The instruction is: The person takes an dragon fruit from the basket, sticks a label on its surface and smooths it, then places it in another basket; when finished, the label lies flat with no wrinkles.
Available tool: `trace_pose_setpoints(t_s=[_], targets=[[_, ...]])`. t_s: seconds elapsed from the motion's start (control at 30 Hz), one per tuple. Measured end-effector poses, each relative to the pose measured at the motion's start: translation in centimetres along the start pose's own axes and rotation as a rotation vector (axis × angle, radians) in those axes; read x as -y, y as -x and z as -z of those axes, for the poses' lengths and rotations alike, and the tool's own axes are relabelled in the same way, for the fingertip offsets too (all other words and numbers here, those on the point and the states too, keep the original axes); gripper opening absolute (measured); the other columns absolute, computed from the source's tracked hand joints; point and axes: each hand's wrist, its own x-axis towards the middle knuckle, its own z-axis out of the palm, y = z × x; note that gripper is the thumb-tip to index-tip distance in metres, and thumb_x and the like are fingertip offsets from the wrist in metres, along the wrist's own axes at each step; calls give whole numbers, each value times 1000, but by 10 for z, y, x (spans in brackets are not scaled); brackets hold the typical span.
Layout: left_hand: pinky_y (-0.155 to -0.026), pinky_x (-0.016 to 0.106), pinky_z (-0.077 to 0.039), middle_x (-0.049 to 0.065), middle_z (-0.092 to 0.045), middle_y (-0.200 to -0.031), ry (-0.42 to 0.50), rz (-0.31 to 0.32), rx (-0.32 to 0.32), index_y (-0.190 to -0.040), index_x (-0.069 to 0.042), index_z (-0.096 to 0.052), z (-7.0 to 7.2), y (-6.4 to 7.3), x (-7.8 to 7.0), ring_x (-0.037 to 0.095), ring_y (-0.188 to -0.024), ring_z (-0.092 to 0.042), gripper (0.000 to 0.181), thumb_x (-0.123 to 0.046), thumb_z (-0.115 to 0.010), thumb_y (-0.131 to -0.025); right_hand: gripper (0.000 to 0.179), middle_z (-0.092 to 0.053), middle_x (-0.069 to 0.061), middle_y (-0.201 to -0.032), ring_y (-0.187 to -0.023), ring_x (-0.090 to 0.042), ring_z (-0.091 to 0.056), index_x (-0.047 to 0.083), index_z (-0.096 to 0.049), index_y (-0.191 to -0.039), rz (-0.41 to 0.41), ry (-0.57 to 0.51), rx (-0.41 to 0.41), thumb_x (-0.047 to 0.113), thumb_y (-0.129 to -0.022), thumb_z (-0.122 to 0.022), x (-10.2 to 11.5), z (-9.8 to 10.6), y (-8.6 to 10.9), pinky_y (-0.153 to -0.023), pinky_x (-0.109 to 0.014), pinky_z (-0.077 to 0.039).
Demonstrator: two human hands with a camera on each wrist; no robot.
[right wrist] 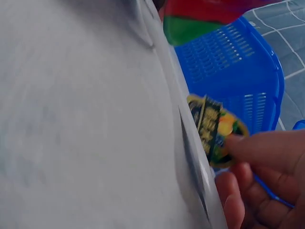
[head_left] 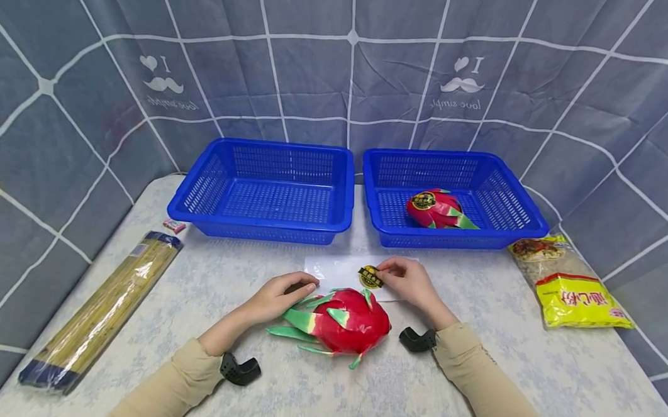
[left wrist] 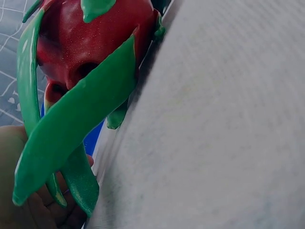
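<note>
My right hand (head_left: 412, 283) pinches the edge of a round black-and-gold sticker (head_left: 371, 276) between thumb and fingers, over a white sheet (head_left: 336, 268). In the right wrist view the thumb lies on the face of the sticker (right wrist: 217, 129). A large red dragon fruit (head_left: 353, 323) with green leaf tips lies on the table in front of the sheet, its long leaves pointing left. My left hand (head_left: 281, 297) rests beside those leaves, fingertips at the sheet's left end. In the left wrist view, long green leaves (left wrist: 76, 114) partly hide that hand.
Two blue baskets stand at the back: the left basket (head_left: 259, 222), and the right basket (head_left: 457, 241) holding another dragon fruit (head_left: 436, 207) with a similar sticker. Packed noodle sticks (head_left: 107, 310) lie at left near a small pink packet (head_left: 174, 226). A yellow-labelled bag (head_left: 576, 290) lies at right.
</note>
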Motion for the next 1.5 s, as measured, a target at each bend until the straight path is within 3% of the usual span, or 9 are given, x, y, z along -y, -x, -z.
trace_pose_setpoints(t_s=[0.27,0.4,0.6,0.73,0.83,0.93,1.13,1.3,1.5], targets=[[-91,34,-46,4,-62,-118,32,-86,-45,-118,-5,-63,-1,2,-14,18,-109,-57,30,-24,-51,-98,17,-67,-5,-89,-85,-22,-60,6,-68,-92,-30,-60,36,19,-84,-71,13,17,3,-69,-32,-48],[-94,38,-44,3,-58,-126,46,-88,45,-126,-6,-57,-5,6,-26,20,-112,-56,34,-24,-49,-99,18,-67,-5,-92,-89,-23,-60,7,-65,-91,-8,-97,78,22,-84,-71,22,25,5,-71,-34,-47],[-100,39,-39,3,-54,-132,46,-32,157,-136,-11,-48,-11,9,-32,19,-120,-50,42,-30,-49,-98,16,-64,-6,-85,-78,-25,-61,4,-61,-89,28,-198,146,17,-85,-69,34,28,10,-69,-36,-50],[-100,40,-38,5,-53,-132,148,32,195,-137,-11,-46,-11,10,-33,20,-122,-48,51,-33,-58,-93,14,-63,-6,-81,-72,-20,-62,1,-59,-89,65,-245,186,11,-85,-69,40,27,13,-68,-39,-52],[-99,40,-39,5,-53,-132,209,32,208,-137,-7,-47,-11,11,-35,22,-121,-47,61,-32,-69,-85,13,-63,-6,-81,-70,-17,-61,0,-59,-89,91,-259,206,9,-86,-68,43,27,14,-68,-41,-52],[-96,39,-41,3,-53,-130,201,-30,190,-135,-5,-49,-11,12,-38,23,-118,-47,70,-29,-78,-76,12,-63,-7,-81,-70,-16,-61,0,-59,-90,99,-256,212,8,-86,-67,46,27,16,-67,-43,-52],[-91,35,-46,2,-52,-123,162,-186,90,-131,-4,-54,-14,12,-39,22,-115,-47,72,-18,-85,-67,14,-61,-7,-81,-69,-16,-59,0,-58,-90,102,-264,208,10,-86,-68,50,27,19,-66,-40,-52],[-90,34,-46,-1,-52,-121,132,-217,32,-128,-13,-58,-13,13,-40,19,-113,-47,70,-19,-87,-65,15,-60,-7,-80,-70,-16,-58,0,-58,-89,95,-290,204,11,-86,-68,54,26,23,-67,-37,-51],[-92,38,-45,1,-48,-122,101,-297,-9,-125,-13,-59,-10,12,-37,22,-115,-44,66,-17,-87,-66,13,-60,-7,-80,-71,-14,-58,-1,-58,-90,125,-342,243,8,-86,-67,60,27,26,-67,-32,-51]])
